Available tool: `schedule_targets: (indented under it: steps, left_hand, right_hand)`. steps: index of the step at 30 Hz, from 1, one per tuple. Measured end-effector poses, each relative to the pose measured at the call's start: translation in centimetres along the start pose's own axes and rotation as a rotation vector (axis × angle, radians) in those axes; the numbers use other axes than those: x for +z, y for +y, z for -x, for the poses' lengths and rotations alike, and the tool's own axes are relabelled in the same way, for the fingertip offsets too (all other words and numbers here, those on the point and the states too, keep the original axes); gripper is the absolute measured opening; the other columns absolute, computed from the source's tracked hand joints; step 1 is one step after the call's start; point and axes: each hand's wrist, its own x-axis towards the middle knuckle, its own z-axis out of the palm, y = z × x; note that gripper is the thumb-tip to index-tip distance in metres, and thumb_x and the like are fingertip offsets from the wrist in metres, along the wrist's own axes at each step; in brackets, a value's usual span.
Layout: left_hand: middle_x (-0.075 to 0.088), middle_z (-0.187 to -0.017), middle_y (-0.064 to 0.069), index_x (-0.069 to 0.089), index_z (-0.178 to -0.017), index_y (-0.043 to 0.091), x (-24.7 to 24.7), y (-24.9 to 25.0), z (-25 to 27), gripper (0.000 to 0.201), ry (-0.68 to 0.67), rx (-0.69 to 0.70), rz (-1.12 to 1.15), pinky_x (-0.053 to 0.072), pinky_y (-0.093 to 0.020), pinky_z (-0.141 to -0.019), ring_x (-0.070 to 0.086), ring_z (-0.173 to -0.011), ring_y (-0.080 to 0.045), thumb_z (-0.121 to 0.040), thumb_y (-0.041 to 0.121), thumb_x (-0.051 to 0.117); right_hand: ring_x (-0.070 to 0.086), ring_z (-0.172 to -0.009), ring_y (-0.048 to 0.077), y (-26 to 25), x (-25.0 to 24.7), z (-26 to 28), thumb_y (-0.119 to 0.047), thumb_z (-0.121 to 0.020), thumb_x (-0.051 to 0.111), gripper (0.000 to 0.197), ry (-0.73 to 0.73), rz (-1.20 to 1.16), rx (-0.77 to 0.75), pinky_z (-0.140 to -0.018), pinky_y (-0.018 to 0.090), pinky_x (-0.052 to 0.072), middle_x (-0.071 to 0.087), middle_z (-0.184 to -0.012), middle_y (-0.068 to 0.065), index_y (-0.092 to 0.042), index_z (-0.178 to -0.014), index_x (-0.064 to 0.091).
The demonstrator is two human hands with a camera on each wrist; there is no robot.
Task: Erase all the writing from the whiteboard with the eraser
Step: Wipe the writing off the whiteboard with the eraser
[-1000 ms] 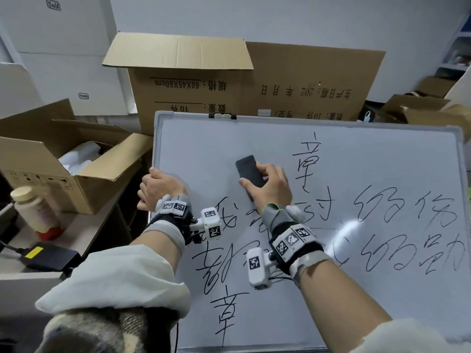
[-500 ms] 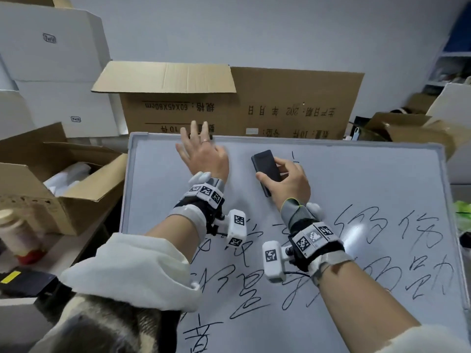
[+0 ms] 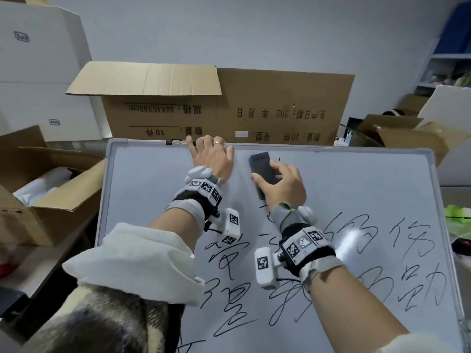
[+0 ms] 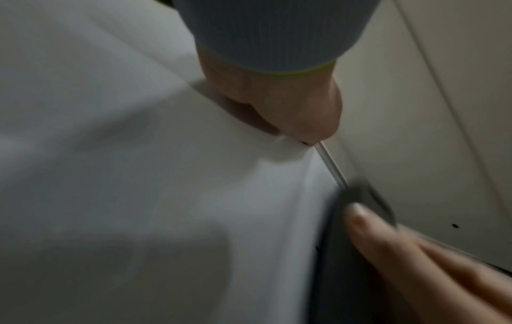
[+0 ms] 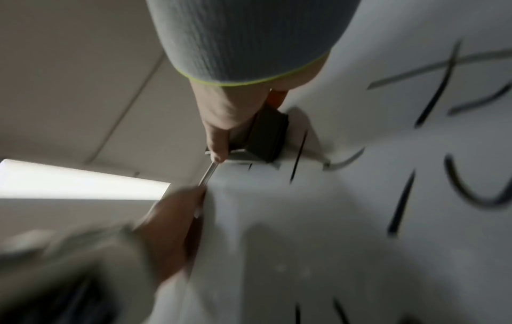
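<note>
The whiteboard leans tilted in front of me, with black handwriting over its lower and right parts. My right hand grips the black eraser and presses it flat on the board near the top edge, right of centre. In the right wrist view the eraser sits under my thumb by the frame. My left hand lies at the top edge just left of the eraser, its fingers curled over the frame. In the left wrist view the left hand meets the frame; the fingertips are hidden behind it.
A large brown cardboard box stands right behind the board. An open carton sits to the left, with white boxes stacked behind it. More cartons and a shelf are at the right.
My left hand left the board's left edge and moved up to its top edge. My right hand slid the eraser upward, and the character at the top middle is mostly wiped away.
</note>
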Motion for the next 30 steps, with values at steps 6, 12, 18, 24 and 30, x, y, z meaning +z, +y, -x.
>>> schedule_targets:
  steps: [6,12,18,24,30]
  left_hand:
    - [0.054,-0.121,-0.002,0.059,-0.119,0.025,0.3,0.0,-0.4,0.043,0.0,0.004,0.04,-0.003,-0.051,-0.121,0.038,-0.129,-0.025,-0.095,0.05,0.033]
    - [0.052,-0.124,-0.003,0.057,-0.123,0.024,0.1,0.5,-0.3,0.043,-0.031,0.018,0.057,-0.005,-0.052,-0.121,0.036,-0.132,-0.026,-0.095,0.049,0.036]
    - [0.053,-0.123,-0.003,0.058,-0.121,0.026,-0.3,-0.8,-0.3,0.043,-0.011,0.023,0.033,-0.003,-0.052,-0.121,0.036,-0.131,-0.025,-0.095,0.051,0.035]
    - [0.052,-0.124,-0.004,0.056,-0.123,0.025,0.0,-0.4,-0.2,0.043,-0.048,0.037,0.043,-0.004,-0.053,-0.12,0.035,-0.133,-0.026,-0.095,0.049,0.034]
    - [0.052,-0.125,-0.005,0.056,-0.122,0.026,0.6,-0.8,-0.4,0.043,-0.01,0.043,0.004,-0.002,-0.054,-0.12,0.037,-0.132,-0.027,-0.096,0.051,0.032]
  right_hand:
    - [0.061,-0.091,0.012,1.7,-1.5,-2.0,-0.067,-0.064,0.069,0.053,0.033,0.046,0.05,-0.07,0.028,0.049,0.059,-0.102,-0.01,-0.037,-0.108,0.064]
    - [0.06,-0.097,0.014,1.2,-1.7,-3.3,-0.062,-0.063,0.074,0.054,0.029,0.059,0.07,-0.073,0.029,0.05,0.058,-0.103,-0.008,-0.039,-0.111,0.062]
    - [0.06,-0.098,0.018,0.6,-2.1,-3.2,-0.064,-0.066,0.071,0.057,0.011,0.122,0.126,-0.076,0.03,0.049,0.058,-0.108,-0.005,-0.039,-0.116,0.061]
    - [0.061,-0.088,0.014,1.0,-3.0,-1.3,-0.063,-0.065,0.074,0.052,-0.009,0.072,0.17,-0.069,0.024,0.038,0.058,-0.105,-0.008,-0.036,-0.108,0.063]
    - [0.061,-0.082,0.004,0.3,0.1,5.2,-0.069,-0.056,0.073,0.056,-0.185,0.06,0.039,-0.066,0.026,0.049,0.059,-0.096,-0.017,-0.04,-0.102,0.059]
